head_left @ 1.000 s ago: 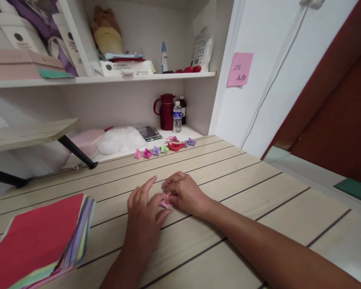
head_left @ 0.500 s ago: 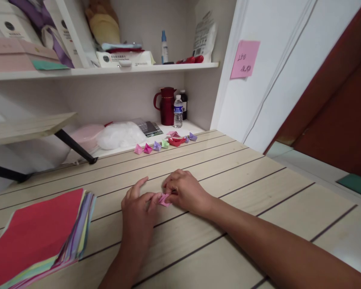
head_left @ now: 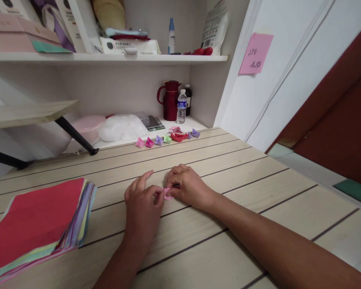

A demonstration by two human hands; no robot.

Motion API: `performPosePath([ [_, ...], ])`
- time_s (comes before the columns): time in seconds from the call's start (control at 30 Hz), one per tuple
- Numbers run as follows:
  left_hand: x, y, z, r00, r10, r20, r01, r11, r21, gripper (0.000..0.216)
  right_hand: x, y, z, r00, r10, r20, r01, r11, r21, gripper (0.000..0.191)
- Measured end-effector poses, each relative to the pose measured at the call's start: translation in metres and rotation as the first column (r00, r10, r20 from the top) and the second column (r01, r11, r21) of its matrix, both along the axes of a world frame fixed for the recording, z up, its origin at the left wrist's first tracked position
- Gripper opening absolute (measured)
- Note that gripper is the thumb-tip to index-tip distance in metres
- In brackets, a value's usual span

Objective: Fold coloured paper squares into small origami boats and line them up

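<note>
A small folded piece of pink paper (head_left: pixel 167 195) lies at the middle of the wooden table (head_left: pixel 216 249), between my two hands. My left hand (head_left: pixel 144 198) pinches its left edge with thumb and forefinger, the other fingers raised. From the other side, my right hand (head_left: pixel 188 186) grips the paper with curled fingers, which hide part of it. Beyond my hands, at the table's back edge, stands a row of several folded paper boats, among them a red one (head_left: pixel 179 137), a green one (head_left: pixel 167 139) and a pink one (head_left: pixel 140 142).
A stack of coloured paper (head_left: pixel 42 220), red on top, lies at the left. A small raised wooden stand (head_left: pixel 33 114) on black legs is behind it. On the shelf at the back are a dark red jug (head_left: pixel 171 102), a water bottle (head_left: pixel 182 106) and a white plastic bag (head_left: pixel 123 127).
The view has tilted and shifted slightly. Both hands stay on the pink paper; the left thumb and forefinger now pinch its edge in a rounder curl, and less of the paper shows.
</note>
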State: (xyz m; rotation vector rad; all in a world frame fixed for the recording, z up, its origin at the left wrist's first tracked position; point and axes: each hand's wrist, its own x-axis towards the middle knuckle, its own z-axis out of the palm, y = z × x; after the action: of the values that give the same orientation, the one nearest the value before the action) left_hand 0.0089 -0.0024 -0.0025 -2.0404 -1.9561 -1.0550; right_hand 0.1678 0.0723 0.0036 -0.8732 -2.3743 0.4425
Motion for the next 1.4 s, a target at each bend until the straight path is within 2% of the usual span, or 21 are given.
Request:
performPosePath([
  [0.17,-0.002,0.001,-0.003,1.000,0.002,-0.014,-0.001,1.000,0.016,0.017,0.003,0.001,0.003,1.000,0.008,0.006,-0.007,1.000,-0.017,0.004],
  [0.37,-0.003,0.001,-0.003,1.000,-0.007,-0.005,0.007,1.000,0.018,0.016,0.005,0.002,0.006,1.000,-0.012,-0.006,0.012,1.000,-0.027,0.007],
  [0.63,-0.003,0.001,-0.004,0.998,-0.064,0.008,0.064,0.998,0.014,0.018,0.002,-0.003,0.011,1.000,-0.014,-0.018,0.014,0.999,-0.033,0.014],
  [0.77,-0.002,-0.001,-0.005,0.997,-0.081,0.009,0.081,0.997,0.017,0.021,0.001,-0.003,0.011,1.000,-0.013,-0.014,0.013,1.000,-0.028,0.030],
  [0.87,-0.002,-0.001,-0.005,0.995,-0.094,0.019,0.093,0.995,0.022,0.021,0.001,-0.002,0.008,1.000,0.022,0.003,-0.022,1.000,-0.017,0.014],
  [1.03,-0.006,-0.001,-0.002,0.991,-0.119,0.055,0.117,0.992,0.047,0.011,0.002,-0.001,0.005,1.000,-0.023,-0.017,0.023,1.000,0.014,0.008],
  [1.2,-0.011,-0.001,0.000,0.968,-0.243,-0.062,0.244,0.969,0.023,0.011,0.004,0.001,0.005,0.998,-0.049,-0.035,0.048,0.999,-0.015,0.009],
  [1.3,-0.009,-0.001,-0.001,0.961,-0.235,-0.148,0.240,0.971,0.015,0.010,0.005,0.003,0.005,0.998,-0.048,-0.045,0.046,0.998,-0.045,0.008],
  [1.4,-0.007,0.000,-0.002,0.947,-0.243,-0.212,0.252,0.968,0.019,0.017,0.005,0.004,0.006,0.998,-0.048,-0.051,0.044,0.996,-0.072,0.007],
])
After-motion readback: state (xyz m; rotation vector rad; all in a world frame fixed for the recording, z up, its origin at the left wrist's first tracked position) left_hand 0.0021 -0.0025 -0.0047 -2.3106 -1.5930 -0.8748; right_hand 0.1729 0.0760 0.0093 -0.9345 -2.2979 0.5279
